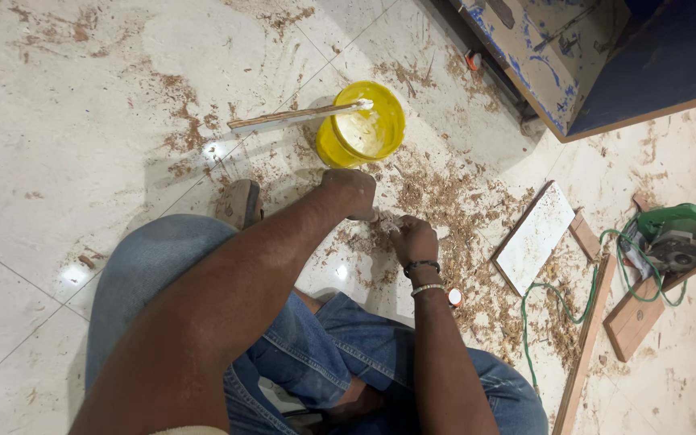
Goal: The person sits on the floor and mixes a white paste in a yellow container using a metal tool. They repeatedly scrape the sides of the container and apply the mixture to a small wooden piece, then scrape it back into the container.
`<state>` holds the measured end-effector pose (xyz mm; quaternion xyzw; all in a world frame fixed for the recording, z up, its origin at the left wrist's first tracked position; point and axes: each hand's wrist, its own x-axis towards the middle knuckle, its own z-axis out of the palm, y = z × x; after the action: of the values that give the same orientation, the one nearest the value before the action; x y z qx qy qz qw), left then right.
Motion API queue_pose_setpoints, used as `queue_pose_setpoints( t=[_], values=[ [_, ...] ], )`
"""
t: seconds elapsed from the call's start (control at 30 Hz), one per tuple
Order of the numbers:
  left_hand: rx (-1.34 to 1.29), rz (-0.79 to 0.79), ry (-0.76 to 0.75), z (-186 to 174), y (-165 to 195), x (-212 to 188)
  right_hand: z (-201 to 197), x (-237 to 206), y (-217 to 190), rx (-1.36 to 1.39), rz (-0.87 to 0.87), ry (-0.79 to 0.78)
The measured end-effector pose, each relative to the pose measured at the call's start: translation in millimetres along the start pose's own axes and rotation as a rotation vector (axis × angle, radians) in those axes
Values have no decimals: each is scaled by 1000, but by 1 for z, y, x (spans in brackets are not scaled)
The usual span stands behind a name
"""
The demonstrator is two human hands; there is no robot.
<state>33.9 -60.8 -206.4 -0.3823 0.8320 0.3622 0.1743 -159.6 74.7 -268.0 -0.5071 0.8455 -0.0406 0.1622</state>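
Bare hands [384, 217] knuckles-up, together on sawdust-strewn floor [82, 121].

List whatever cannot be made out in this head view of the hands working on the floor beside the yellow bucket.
- The small pale piece between the left hand and the right hand: the fingers cover it, so its kind is unclear.
- The round yellow plastic bucket: its contents beyond a whitish smear are unclear.
- The blue-edged wooden panel: cut off by the top edge.
- The green power tool: its blade side is too small to read.
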Motion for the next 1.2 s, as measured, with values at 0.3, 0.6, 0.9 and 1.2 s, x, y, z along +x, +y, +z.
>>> queue_pose_setpoints(
  t=[0.3,0.6,0.9,1.2],
  values=[
    [-15,-9,13,2,-2,1,3,-17,-35,5,-43,-145],
    [-1,-16,27,5,-7,0,15,-8,-5,85,-73,72],
    [-22,-16,17,5,-8,3,-4,-11,-12,279,-119,-21],
    [23,-29,-68,5,-10,6,1,1,5,506,61,-23]
  ],
)
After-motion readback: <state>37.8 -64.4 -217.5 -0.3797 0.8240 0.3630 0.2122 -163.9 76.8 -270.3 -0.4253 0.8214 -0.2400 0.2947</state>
